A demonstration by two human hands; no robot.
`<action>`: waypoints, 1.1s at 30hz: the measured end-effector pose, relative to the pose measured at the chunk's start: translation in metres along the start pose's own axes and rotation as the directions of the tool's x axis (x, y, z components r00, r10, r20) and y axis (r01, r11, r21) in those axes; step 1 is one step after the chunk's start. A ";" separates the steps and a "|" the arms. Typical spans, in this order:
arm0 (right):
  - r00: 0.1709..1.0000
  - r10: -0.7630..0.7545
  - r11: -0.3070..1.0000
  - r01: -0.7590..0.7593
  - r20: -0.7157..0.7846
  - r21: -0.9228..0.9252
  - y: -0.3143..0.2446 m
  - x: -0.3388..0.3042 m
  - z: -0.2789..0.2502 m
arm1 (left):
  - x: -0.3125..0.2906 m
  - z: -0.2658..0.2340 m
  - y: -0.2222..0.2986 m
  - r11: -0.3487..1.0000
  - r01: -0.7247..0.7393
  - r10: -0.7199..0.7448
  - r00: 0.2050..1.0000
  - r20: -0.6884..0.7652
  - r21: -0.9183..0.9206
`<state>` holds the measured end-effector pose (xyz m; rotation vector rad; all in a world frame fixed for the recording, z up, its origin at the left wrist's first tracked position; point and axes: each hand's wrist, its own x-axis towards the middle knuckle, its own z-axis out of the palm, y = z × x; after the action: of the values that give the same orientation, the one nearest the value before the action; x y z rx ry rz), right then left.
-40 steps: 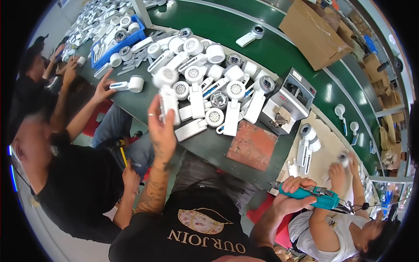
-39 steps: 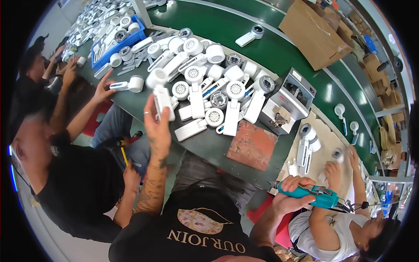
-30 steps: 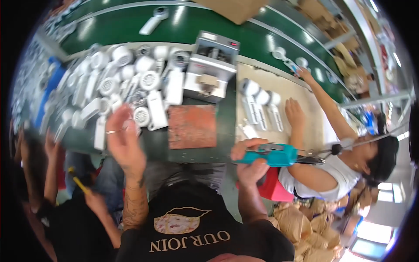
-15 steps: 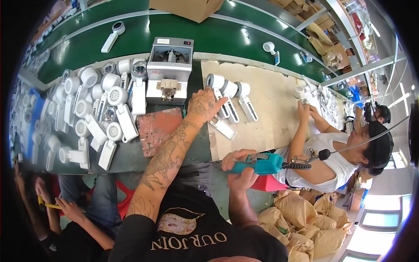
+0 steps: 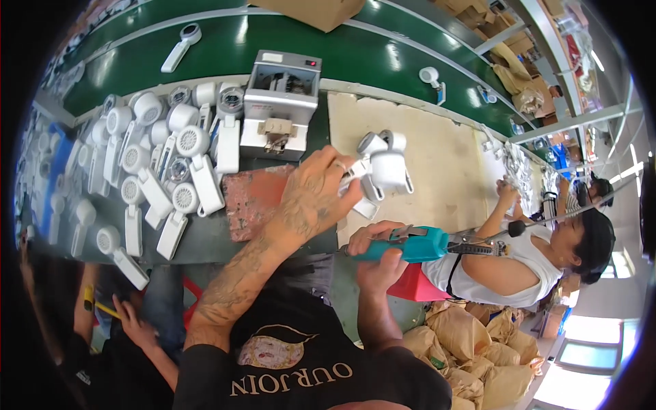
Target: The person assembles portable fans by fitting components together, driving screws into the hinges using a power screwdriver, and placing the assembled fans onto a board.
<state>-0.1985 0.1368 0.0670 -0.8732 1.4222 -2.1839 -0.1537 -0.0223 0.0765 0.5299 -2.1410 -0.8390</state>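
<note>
My left hand (image 5: 318, 188) is closed on the handle of a white handheld fan (image 5: 387, 169), held above the cardboard sheet (image 5: 437, 178) with its round head to the right. Behind it, other white fans (image 5: 372, 143) show partly, their handles largely hidden. A loose white handle cover (image 5: 362, 207) lies under my fingers. Nearer my body, my right hand (image 5: 379, 263) is wrapped around a teal electric screwdriver (image 5: 420, 244), whose coiled-cord end points right.
A grey metal screw feeder (image 5: 280, 102) stands behind a worn red block (image 5: 256, 201). Many white fans (image 5: 193, 141) crowd the left of the bench. A green conveyor (image 5: 328, 58) runs beyond. Co-workers sit at right and lower left; sacks (image 5: 465, 335) lie on the floor.
My left hand has lifted a fan from the group on the cardboard and drawn it nearer. My right hand still holds the screwdriver. At lower left, one fan now lies slanted at the bench edge.
</note>
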 end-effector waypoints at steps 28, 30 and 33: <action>0.947 -0.184 0.973 0.213 0.262 -0.086 0.091 0.140 0.140 | -0.074 -0.069 -0.080 0.977 -0.040 0.012 0.991 0.131 0.208; 0.953 -0.073 0.992 0.099 0.293 -0.075 0.085 0.136 0.143 | -0.077 -0.070 -0.081 0.968 -0.030 0.007 0.996 0.094 0.248; 0.978 -0.006 0.990 0.035 0.207 -0.135 0.068 0.118 0.130 | -0.075 -0.068 -0.084 0.975 -0.037 0.014 0.995 0.104 0.219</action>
<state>-0.1965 -0.0508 0.0764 -1.1320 1.4794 -1.9609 -0.0459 -0.0627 0.0127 0.5816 -2.3455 -0.6287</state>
